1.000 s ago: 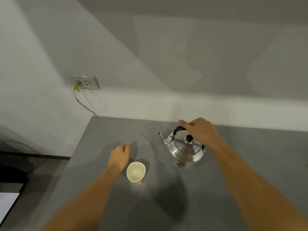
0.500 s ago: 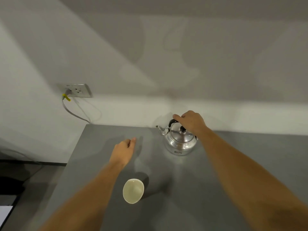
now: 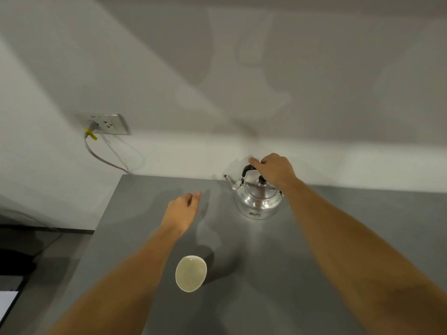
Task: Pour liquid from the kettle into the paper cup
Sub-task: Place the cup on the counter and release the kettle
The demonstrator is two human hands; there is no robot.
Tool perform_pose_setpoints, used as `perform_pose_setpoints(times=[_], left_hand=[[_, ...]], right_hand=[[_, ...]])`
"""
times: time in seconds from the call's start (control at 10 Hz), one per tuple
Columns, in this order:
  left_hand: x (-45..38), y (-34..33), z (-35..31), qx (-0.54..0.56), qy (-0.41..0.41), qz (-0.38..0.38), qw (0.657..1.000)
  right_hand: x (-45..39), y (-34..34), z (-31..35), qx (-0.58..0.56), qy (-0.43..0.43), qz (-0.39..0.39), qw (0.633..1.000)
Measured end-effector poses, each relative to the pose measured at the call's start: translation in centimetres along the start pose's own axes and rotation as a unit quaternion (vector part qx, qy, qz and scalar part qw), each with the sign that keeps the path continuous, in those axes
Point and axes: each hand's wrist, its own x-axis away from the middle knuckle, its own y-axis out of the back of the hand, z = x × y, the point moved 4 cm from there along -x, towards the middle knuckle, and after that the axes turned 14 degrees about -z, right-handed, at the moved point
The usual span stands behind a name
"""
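Fingers [image 3: 254, 162] of the right hand [image 3: 274, 169] were curled shut over the black handle [image 3: 247, 169] of the kettle [image 3: 258, 198], firm wrap from above. Left hand [image 3: 180, 210] hovered loose over the bench [image 3: 338, 238], fingers half-curled, gripping nothing, apart from both items. Kettle sat upright on the bench near the back edge, lid on, spout [image 3: 228, 182] aimed left. Couldn't tell if it had left the surface; it looked seated. Paper cup [image 3: 191, 273] stood upright, well apart from the kettle, nearer the person and to the left, mouth open. Inside looked pale and probably empty, though not certain.

Status, my read: grasp done, nothing else. Left: lift, carry the spout over the cup, tilt, pour, set back down. Left hand was free to steady the cup; light paper could tip.
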Motion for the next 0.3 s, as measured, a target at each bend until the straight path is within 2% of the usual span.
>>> perform_pose_setpoints(times=[0.2,0.3], left_hand=[[0.5,0.6,-1.2,0.014,-0.011,0.002,1.000],[1.0,1.7,-3.0,0.023,-0.020,-0.008,1.000]], right_hand=[[0.6,1.1,0.7,0.036,0.050,0.005,0.998],[1.8,2.8,2.6,0.067,0.121,-0.059,0.989]])
